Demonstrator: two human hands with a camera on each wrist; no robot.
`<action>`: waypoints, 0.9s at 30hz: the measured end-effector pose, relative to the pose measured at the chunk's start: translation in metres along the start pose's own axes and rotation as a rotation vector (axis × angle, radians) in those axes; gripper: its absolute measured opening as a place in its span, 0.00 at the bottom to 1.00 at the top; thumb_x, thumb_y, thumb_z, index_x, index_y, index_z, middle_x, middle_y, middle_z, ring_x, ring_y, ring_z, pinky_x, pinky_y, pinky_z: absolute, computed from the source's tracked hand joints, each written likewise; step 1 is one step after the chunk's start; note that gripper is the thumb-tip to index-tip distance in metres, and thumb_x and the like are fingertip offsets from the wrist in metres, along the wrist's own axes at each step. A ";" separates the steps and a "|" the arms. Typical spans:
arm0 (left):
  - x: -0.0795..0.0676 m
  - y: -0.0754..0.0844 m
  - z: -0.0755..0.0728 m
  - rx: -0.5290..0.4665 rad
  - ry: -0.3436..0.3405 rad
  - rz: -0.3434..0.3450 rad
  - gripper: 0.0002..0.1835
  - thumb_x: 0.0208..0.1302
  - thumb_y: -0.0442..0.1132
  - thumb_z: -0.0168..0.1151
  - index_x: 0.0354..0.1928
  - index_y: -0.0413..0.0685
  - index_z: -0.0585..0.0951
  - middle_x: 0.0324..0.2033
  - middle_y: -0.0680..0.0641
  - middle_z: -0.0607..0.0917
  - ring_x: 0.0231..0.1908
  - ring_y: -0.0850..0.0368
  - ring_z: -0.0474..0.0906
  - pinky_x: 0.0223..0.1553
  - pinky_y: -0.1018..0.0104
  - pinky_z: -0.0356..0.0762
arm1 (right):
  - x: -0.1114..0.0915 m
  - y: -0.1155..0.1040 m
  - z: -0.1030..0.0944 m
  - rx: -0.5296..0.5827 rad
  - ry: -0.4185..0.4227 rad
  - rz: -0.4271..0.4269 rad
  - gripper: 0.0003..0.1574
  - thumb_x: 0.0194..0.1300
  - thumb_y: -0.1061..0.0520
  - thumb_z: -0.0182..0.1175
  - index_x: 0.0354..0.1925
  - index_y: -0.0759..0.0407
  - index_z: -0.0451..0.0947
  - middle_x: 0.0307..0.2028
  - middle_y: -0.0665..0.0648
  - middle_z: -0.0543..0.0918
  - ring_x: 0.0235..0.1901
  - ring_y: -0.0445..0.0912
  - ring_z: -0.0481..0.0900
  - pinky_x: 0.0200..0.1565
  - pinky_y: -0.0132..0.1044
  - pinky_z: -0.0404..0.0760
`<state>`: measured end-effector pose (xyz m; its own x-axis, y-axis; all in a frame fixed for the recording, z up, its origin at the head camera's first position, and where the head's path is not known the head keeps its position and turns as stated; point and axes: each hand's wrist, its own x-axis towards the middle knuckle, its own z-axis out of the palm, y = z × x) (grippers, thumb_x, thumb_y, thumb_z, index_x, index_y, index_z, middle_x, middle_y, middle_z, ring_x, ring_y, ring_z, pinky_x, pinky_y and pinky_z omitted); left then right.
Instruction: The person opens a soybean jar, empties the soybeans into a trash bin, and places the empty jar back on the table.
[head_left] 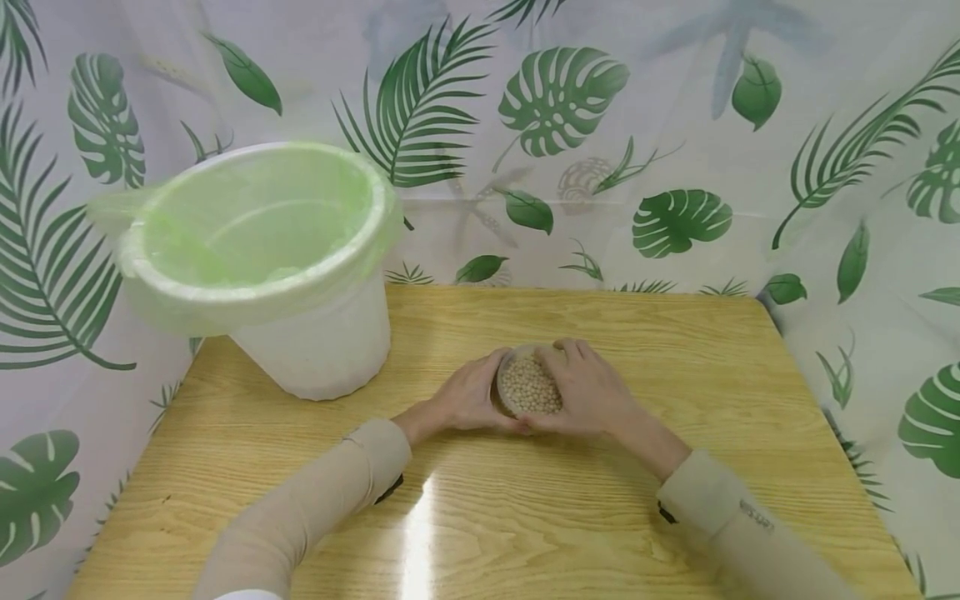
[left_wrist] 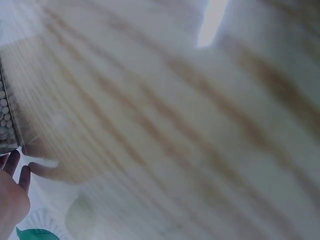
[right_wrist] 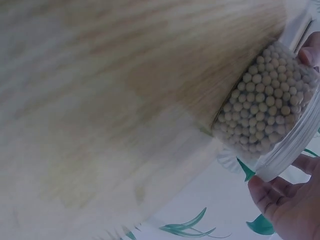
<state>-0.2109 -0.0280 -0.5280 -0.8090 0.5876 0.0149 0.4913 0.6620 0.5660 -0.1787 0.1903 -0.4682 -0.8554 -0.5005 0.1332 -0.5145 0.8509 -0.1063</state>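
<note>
A clear round jar of small beige balls, which look like soybeans, stands on the wooden table between both hands. My left hand holds its left side, thumb toward the front. My right hand grips the jar's upper right part, with its fingers over the far rim. In the right wrist view the balls fill the jar below a clear ridged band, and the right fingers lie at that band. Only an edge of the jar shows in the left wrist view, above the left fingertips.
A tall white bucket lined with a translucent green bag stands at the table's back left. Behind the table hangs a white leaf-printed cloth, which also runs along both sides.
</note>
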 end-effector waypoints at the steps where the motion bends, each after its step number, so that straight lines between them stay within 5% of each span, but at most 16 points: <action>1: 0.000 0.000 0.000 -0.001 -0.002 0.002 0.68 0.31 0.83 0.62 0.74 0.58 0.52 0.66 0.52 0.71 0.65 0.55 0.71 0.65 0.58 0.72 | 0.001 0.001 0.000 -0.001 0.004 -0.015 0.60 0.45 0.13 0.54 0.64 0.49 0.67 0.53 0.61 0.73 0.53 0.56 0.74 0.52 0.53 0.80; 13: -0.001 0.003 -0.004 -0.025 -0.018 0.015 0.66 0.33 0.80 0.66 0.74 0.61 0.52 0.66 0.53 0.71 0.65 0.56 0.70 0.64 0.56 0.73 | 0.011 0.024 -0.009 -0.009 -0.060 -0.286 0.61 0.46 0.18 0.58 0.69 0.48 0.62 0.65 0.61 0.69 0.55 0.55 0.73 0.53 0.52 0.79; 27: 0.000 0.001 -0.002 0.009 -0.010 0.009 0.67 0.32 0.81 0.65 0.74 0.57 0.53 0.65 0.51 0.72 0.64 0.54 0.72 0.64 0.57 0.74 | -0.001 0.006 0.000 -0.035 -0.010 -0.013 0.66 0.44 0.08 0.44 0.69 0.46 0.62 0.61 0.62 0.72 0.59 0.58 0.73 0.57 0.56 0.77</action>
<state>-0.2113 -0.0281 -0.5258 -0.8013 0.5982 0.0117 0.5016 0.6609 0.5582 -0.1813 0.1960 -0.4690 -0.8492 -0.5132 0.1247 -0.5235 0.8492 -0.0702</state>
